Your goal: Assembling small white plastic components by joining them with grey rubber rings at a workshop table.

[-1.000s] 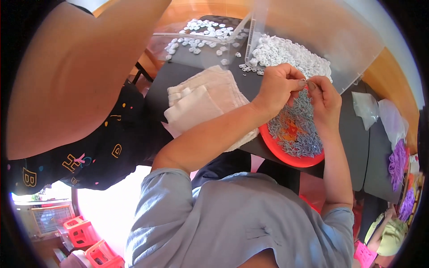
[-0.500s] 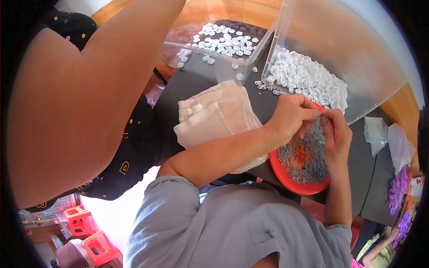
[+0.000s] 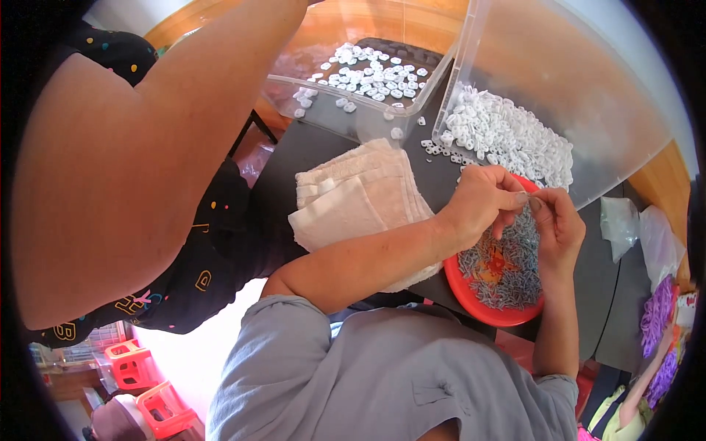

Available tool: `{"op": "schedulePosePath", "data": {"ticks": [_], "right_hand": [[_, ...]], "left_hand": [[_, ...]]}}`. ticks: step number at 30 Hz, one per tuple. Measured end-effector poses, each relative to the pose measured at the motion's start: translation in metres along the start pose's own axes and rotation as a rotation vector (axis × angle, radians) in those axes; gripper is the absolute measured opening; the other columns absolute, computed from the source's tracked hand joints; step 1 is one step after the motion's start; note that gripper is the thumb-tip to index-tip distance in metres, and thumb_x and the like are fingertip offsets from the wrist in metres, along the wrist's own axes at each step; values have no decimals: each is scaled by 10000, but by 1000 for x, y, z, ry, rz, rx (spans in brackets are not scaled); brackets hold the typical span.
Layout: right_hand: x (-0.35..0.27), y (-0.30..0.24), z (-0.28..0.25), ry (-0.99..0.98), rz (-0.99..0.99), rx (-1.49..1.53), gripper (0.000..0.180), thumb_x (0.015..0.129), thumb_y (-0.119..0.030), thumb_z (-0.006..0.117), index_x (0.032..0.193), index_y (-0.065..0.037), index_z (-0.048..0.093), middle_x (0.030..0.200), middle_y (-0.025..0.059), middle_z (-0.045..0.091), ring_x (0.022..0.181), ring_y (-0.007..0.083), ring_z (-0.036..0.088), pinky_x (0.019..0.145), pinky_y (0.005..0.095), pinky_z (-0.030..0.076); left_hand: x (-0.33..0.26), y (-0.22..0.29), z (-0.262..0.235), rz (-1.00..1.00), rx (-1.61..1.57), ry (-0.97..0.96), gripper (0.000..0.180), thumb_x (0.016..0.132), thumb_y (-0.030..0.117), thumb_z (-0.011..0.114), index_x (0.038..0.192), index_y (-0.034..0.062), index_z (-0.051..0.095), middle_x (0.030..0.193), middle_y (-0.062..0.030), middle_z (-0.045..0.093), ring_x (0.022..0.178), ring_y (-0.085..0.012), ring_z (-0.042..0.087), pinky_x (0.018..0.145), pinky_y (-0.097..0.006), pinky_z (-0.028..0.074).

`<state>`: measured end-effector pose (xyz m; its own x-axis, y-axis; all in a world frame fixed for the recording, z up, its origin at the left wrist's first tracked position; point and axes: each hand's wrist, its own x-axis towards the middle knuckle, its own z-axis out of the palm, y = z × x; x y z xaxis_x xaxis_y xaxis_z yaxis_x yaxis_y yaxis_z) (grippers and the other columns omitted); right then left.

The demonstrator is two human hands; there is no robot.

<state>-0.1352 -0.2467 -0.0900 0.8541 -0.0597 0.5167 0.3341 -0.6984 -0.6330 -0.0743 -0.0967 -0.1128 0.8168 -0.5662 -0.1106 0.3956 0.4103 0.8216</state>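
left hand (image 3: 482, 202) and right hand (image 3: 557, 224) meet fingertip to fingertip, pinching a tiny piece above the red dish (image 3: 478, 298) of small grey parts (image 3: 511, 272).

A red dish (image 3: 471, 292) heaped with small grey metal pieces (image 3: 507, 264) sits on the table.

– Any packages on the table?
– Two clear plastic bags (image 3: 632, 228), crumpled, lie at the right edge of the dark table (image 3: 294, 158), just right of the big clear bin (image 3: 581, 95).
– Labels, signs, screens?
– None that I can make out anywhere in view.
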Motion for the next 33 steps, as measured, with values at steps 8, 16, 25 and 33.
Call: {"op": "schedulePosePath", "data": {"ticks": [8,16,25,33], "right_hand": [[-2,3,-5,-34,-29,-87,68,902,-50,556,952,-32,598,720,29,547,618,107,492,561,248,400],[8,13,7,-36,-51,-57,99,892,-15,549,978,-19,600,767,56,580,681,120,538,630,251,441],[2,18,7,1,-76,-71,71,901,-48,565,959,-15,589,784,102,619,690,195,591,637,293,461],[1,18,12,39,-155,-164,57,899,-52,566,939,-14,580,795,130,632,713,286,632,634,337,484]], "left_hand": [[6,-4,2,-76,-14,-9,130,818,88,696,858,-13,624,702,-63,618,547,-132,578,402,-255,431],[9,5,-10,-8,60,-28,126,894,75,630,949,-38,624,796,-77,638,630,-118,588,480,-253,461],[7,4,-6,3,108,-30,144,895,91,636,955,-38,617,800,-88,646,626,-123,593,477,-257,451],[5,-2,0,110,200,46,124,870,71,660,905,-43,627,762,-89,648,568,-119,578,435,-236,431]]}}
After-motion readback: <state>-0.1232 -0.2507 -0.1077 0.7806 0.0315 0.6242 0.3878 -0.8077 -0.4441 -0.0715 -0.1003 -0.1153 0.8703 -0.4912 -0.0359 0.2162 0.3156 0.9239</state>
